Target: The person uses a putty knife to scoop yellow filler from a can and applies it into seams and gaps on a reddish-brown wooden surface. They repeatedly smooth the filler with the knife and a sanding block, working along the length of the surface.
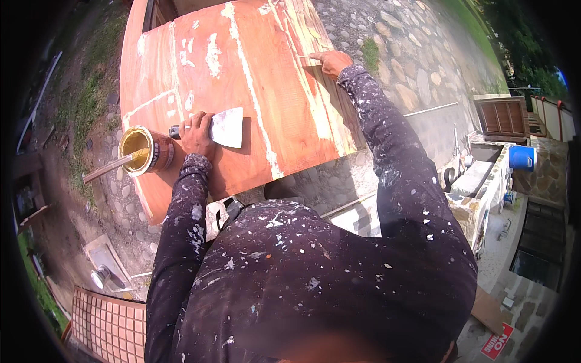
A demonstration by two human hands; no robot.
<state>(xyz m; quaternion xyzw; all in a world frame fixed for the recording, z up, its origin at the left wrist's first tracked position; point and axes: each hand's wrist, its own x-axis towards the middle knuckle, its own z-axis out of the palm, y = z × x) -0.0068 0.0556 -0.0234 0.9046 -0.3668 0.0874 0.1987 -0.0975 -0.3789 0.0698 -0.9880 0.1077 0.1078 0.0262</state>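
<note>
The left hand (197,135) has its fingers closed around a putty knife (226,127) over the left part of a reddish wooden panel (290,133); the dark handle end sticks out on the left of the fist, and the broad pale blade spreads out just to the right of the fingers, seen flat side up, though whether it touches the wood is hard to tell. The right hand (336,63) is well apart, near the panel's far right edge, its index finger stretched toward a pale filler strip (318,103) and the others curled under, so I cannot tell whether they hold anything. The panel lies beneath both hands, streaked lengthwise with filler, with smaller pale patches on its left half. Just left of the knife handle, on the panel's left edge, stands an open can (161,152) with yellowish paste (139,158) inside and a wooden stick (108,169) leaning out over its rim. Both sleeves are dark and spattered with paint. Rounded stones (411,57) pave the ground beyond, and a blue bucket (521,158) sits off to the right
</note>
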